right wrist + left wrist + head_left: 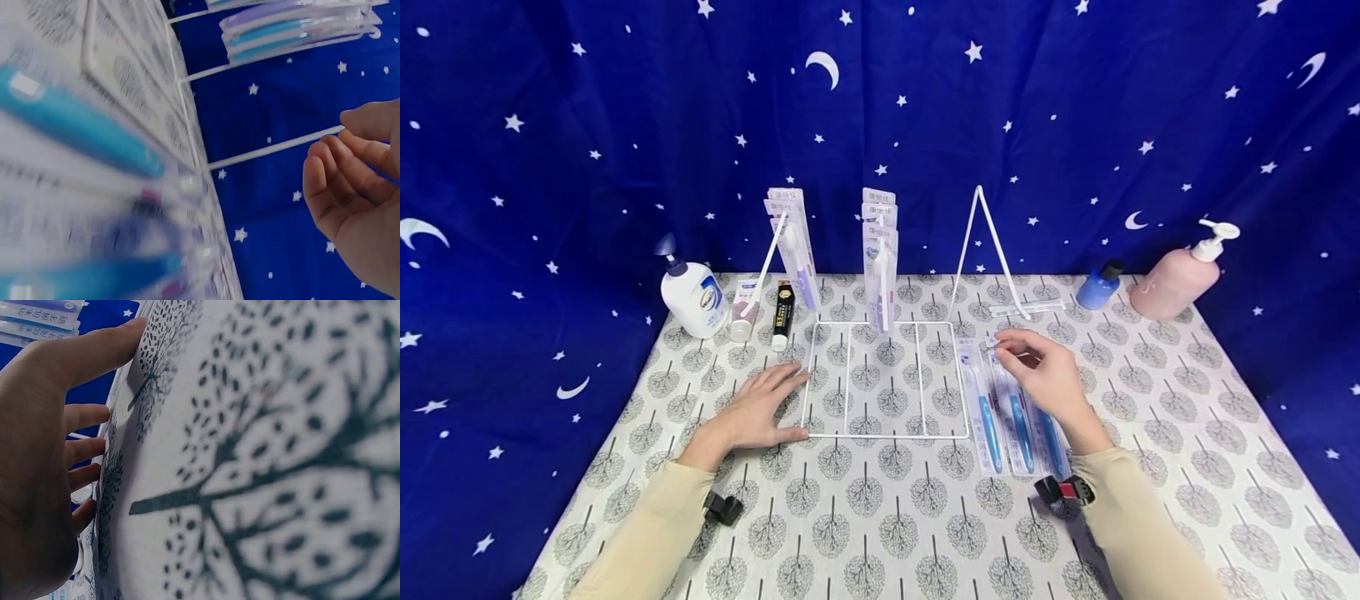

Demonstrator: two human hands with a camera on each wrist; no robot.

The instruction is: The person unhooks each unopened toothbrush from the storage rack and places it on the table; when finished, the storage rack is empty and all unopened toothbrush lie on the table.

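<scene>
A white wire rack [891, 436] stands on the table with upright hooks. My left hand [762, 408] lies spread at its left edge, thumb and fingertips at the wire. Packaged toothbrushes [880, 275] hang on the middle hook, and purple-handled ones [797, 250] on the left hook. The right hook [996, 242] carries nothing. To the right of the rack lie several packaged blue toothbrushes [988, 425], one partly under my right hand [1041, 371]. That hand hovers at their upper ends, fingers loosely bent with thumb near index; the right wrist view shows nothing between them.
At the back left are a white pump bottle [692, 300], a pale tube [743, 312] and a black tube [783, 312]. A blue bottle [1097, 287] and a pink pump bottle [1176, 283] stand at the back right. A narrow clear strip [1030, 307] lies behind my right hand.
</scene>
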